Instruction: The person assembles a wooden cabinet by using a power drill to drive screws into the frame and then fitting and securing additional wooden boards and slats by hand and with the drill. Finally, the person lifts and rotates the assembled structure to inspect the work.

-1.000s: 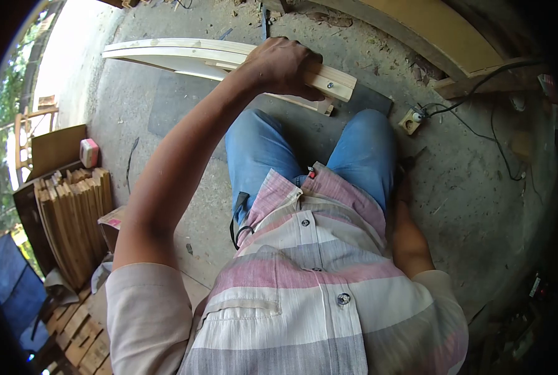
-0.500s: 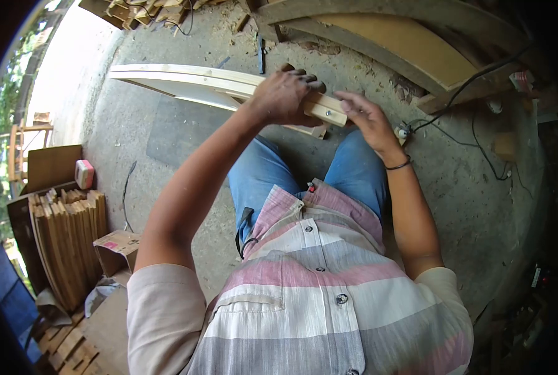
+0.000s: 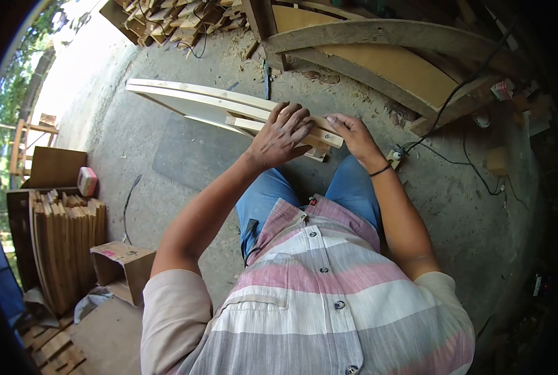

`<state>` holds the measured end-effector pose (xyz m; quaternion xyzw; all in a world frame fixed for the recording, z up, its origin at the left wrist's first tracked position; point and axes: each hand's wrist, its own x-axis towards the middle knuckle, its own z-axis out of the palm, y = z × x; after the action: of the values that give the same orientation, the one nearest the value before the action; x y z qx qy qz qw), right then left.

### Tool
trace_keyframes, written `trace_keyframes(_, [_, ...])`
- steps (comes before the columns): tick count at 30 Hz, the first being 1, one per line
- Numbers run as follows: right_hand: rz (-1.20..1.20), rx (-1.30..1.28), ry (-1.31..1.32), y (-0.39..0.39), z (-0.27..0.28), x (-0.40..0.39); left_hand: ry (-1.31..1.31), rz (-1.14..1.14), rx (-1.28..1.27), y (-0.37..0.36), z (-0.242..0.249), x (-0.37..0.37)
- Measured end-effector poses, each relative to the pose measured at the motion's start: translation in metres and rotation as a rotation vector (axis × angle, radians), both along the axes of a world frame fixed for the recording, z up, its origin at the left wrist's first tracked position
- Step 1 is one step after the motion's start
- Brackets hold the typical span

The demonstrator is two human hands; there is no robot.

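A long, pale wooden frame (image 3: 197, 94) with a gently curved edge reaches from the upper left to just above my knees. My left hand (image 3: 281, 136) lies across it near its close end, fingers over the top and thumb on the near side. At that end, my right hand (image 3: 355, 139) grips the corner between thumb and fingers. A small metal bolt or screw head (image 3: 327, 136) shows in the end wood between my hands. The frame's underside near my left palm is partly hidden.
Curved wooden boards (image 3: 66, 244) stand stacked at the left by an open cardboard box (image 3: 119, 265). Scrap wood (image 3: 179, 22) is piled at the top. A large arched wooden structure (image 3: 379, 37) stands upper right, with a black cable (image 3: 444, 112) beside it.
The view has shifted, and the frame sits slightly lower in it. My left hand has turned, its fingers now stretched along the top. My right hand has closed on the frame's end.
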<state>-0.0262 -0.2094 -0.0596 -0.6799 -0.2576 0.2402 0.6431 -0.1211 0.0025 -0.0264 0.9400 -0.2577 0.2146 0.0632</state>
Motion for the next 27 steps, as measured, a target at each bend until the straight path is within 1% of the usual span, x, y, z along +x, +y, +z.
trace_keyframes(2, [-0.002,0.004,-0.03,-0.001,-0.005,-0.002,-0.083,0.034,0.048,-0.002,-0.001,-0.006])
trace_keyframes(6, [-0.004,-0.025,-0.01,0.0,-0.001,-0.014,-0.044,0.046,0.052,-0.004,-0.007,-0.017])
trace_keyframes(8, [0.029,0.026,-0.029,0.001,-0.001,-0.019,-0.052,0.048,0.046,-0.009,-0.008,-0.028])
trace_keyframes(10, [0.003,0.071,-0.05,0.003,-0.003,-0.022,-0.006,0.115,0.072,-0.012,-0.01,-0.038])
trace_keyframes(12, [-0.023,0.058,0.061,0.004,-0.006,-0.021,0.027,0.132,0.078,-0.015,-0.015,-0.047])
trace_keyframes(13, [-0.086,0.093,0.047,0.011,-0.01,-0.021,0.03,0.169,0.091,-0.017,-0.017,-0.05])
trace_keyframes(15, [-0.07,0.076,0.01,0.012,-0.011,-0.016,0.024,0.237,0.102,-0.021,-0.015,-0.053])
trace_keyframes(16, [-0.054,0.05,-0.023,0.014,-0.011,-0.012,0.018,0.235,0.108,-0.021,-0.011,-0.05])
trace_keyframes(18, [-0.052,0.065,0.004,0.014,-0.012,-0.007,0.16,0.299,0.068,-0.024,-0.005,-0.046])
trace_keyframes(19, [-0.047,0.075,0.026,0.015,-0.013,-0.001,0.265,0.293,0.167,-0.021,0.0,-0.041])
trace_keyframes(20, [-0.043,0.078,0.02,0.015,-0.012,0.004,0.258,0.298,0.169,-0.018,0.004,-0.035])
trace_keyframes(22, [-0.012,0.095,0.036,0.016,-0.013,0.017,0.4,0.153,0.16,-0.009,0.006,-0.022])
trace_keyframes(24, [-0.006,0.1,0.05,0.019,-0.011,0.031,0.377,0.151,0.133,-0.002,0.001,-0.017])
trace_keyframes(27, [-0.05,0.046,0.011,0.024,-0.005,0.057,0.438,0.132,0.151,0.002,-0.001,-0.016])
